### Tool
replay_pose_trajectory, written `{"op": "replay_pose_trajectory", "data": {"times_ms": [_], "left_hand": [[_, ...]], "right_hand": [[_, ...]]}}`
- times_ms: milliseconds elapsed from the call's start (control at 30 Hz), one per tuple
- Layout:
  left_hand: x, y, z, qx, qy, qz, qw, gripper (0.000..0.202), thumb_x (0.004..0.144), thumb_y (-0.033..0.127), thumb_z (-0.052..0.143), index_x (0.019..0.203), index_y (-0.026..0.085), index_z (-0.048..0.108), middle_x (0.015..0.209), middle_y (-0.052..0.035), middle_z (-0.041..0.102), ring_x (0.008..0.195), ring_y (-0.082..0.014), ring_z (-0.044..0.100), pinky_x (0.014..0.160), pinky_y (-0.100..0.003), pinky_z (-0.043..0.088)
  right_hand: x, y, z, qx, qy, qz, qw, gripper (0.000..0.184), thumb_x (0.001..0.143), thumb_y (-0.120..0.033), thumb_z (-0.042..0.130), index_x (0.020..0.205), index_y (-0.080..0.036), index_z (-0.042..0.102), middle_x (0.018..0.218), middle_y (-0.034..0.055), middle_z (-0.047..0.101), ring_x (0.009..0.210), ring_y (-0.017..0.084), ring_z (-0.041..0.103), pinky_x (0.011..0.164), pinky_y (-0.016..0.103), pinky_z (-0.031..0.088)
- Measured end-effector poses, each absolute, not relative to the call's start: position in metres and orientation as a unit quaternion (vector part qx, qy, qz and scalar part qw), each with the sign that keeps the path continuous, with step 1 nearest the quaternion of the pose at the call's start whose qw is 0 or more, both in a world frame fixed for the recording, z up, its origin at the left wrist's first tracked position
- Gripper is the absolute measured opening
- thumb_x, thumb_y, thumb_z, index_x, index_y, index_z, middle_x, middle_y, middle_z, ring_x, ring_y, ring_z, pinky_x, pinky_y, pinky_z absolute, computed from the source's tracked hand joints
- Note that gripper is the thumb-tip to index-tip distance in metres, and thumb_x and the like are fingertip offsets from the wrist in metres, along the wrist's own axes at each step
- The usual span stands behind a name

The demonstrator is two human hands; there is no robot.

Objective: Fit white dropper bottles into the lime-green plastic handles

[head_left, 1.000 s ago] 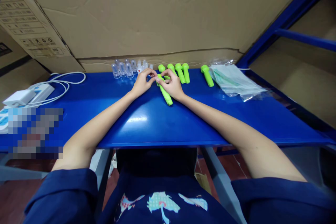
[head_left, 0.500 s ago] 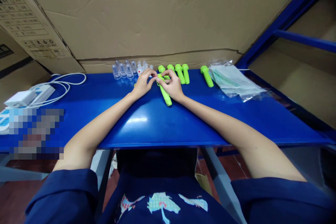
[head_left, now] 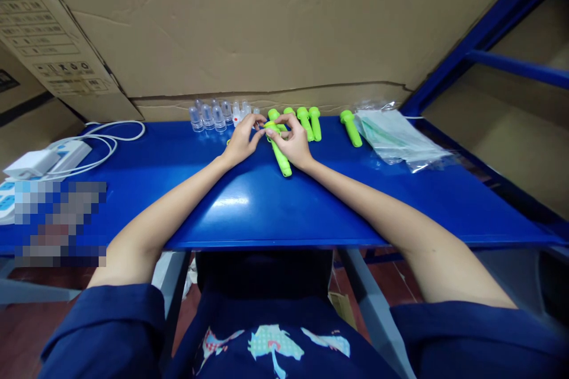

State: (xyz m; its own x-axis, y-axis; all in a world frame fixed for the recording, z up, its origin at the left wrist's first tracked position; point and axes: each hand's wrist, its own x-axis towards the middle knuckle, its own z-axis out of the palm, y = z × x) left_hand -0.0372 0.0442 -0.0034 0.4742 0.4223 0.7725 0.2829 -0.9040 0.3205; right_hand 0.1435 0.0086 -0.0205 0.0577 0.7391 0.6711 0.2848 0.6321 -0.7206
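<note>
A lime-green flashlight-shaped handle (head_left: 281, 159) lies slanted in front of me, its wider head up between my fingers and its narrow end toward me. My right hand (head_left: 294, 143) is closed around the head end, thumb and index finger pinching it. From the other side my left hand (head_left: 240, 139) pinches at the head's left edge; fingers partly hide the contact. Behind my hands are several similar green handles (head_left: 304, 123), some partly covered by my right hand. Several clear plastic bullet-shaped caps (head_left: 207, 118) stand upright beyond my left hand.
Another green handle (head_left: 351, 128) lies to the right, beside clear plastic bags (head_left: 395, 136). A white power strip (head_left: 71, 157) with a looped white cable (head_left: 118, 128) is at the left of the blue table (head_left: 231, 219). A cardboard wall (head_left: 267, 29) closes off the back.
Both hands stay at the handle's head, with my right fingers shifted slightly around it. The handle's lower end has moved up very slightly. Nothing was let go.
</note>
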Motion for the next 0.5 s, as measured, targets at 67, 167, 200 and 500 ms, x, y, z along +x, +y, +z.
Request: {"op": "replay_pose_trajectory", "data": {"times_ms": [67, 167, 200, 500], "left_hand": [[-0.0372, 0.0433, -0.0026, 0.856, 0.206, 0.468, 0.077, 0.014, 0.099, 0.020, 0.054, 0.112, 0.017, 0.058, 0.107, -0.0103, 0.067, 0.091, -0.0206, 0.065, 0.089, -0.038, 0.054], [-0.0369, 0.0413, -0.0016, 0.853, 0.213, 0.470, 0.082, 0.012, 0.099, 0.020, 0.054, 0.109, 0.018, 0.059, 0.105, -0.0104, 0.067, 0.090, -0.0208, 0.064, 0.088, -0.038, 0.054], [-0.0367, 0.0408, -0.0016, 0.851, 0.220, 0.469, 0.084, 0.011, 0.098, 0.021, 0.054, 0.108, 0.018, 0.060, 0.105, -0.0102, 0.067, 0.090, -0.0208, 0.064, 0.087, -0.038, 0.054], [-0.0338, 0.0396, -0.0030, 0.835, 0.262, 0.472, 0.104, 0.009, 0.097, 0.017, 0.058, 0.105, 0.019, 0.060, 0.103, -0.0078, 0.069, 0.088, -0.0194, 0.065, 0.087, -0.036, 0.055]], "right_hand": [[0.1418, 0.0070, -0.0202, -0.387, -0.660, 0.186, 0.616, 0.062, 0.079, -0.078, 0.070, 0.103, -0.023, 0.058, 0.107, 0.0090, 0.064, 0.101, 0.025, 0.071, 0.074, 0.039, 0.069], [0.1402, 0.0055, -0.0197, -0.387, -0.655, 0.187, 0.621, 0.062, 0.079, -0.078, 0.070, 0.107, -0.023, 0.060, 0.110, 0.0095, 0.065, 0.108, 0.025, 0.069, 0.075, 0.037, 0.068], [0.1400, 0.0053, -0.0196, -0.387, -0.654, 0.188, 0.622, 0.063, 0.079, -0.077, 0.070, 0.109, -0.023, 0.060, 0.112, 0.0097, 0.065, 0.109, 0.025, 0.069, 0.076, 0.037, 0.068], [0.1403, 0.0042, -0.0195, -0.394, -0.646, 0.215, 0.618, 0.065, 0.075, -0.079, 0.073, 0.105, -0.023, 0.061, 0.110, 0.0073, 0.069, 0.077, 0.018, 0.073, 0.069, 0.035, 0.067]]}}
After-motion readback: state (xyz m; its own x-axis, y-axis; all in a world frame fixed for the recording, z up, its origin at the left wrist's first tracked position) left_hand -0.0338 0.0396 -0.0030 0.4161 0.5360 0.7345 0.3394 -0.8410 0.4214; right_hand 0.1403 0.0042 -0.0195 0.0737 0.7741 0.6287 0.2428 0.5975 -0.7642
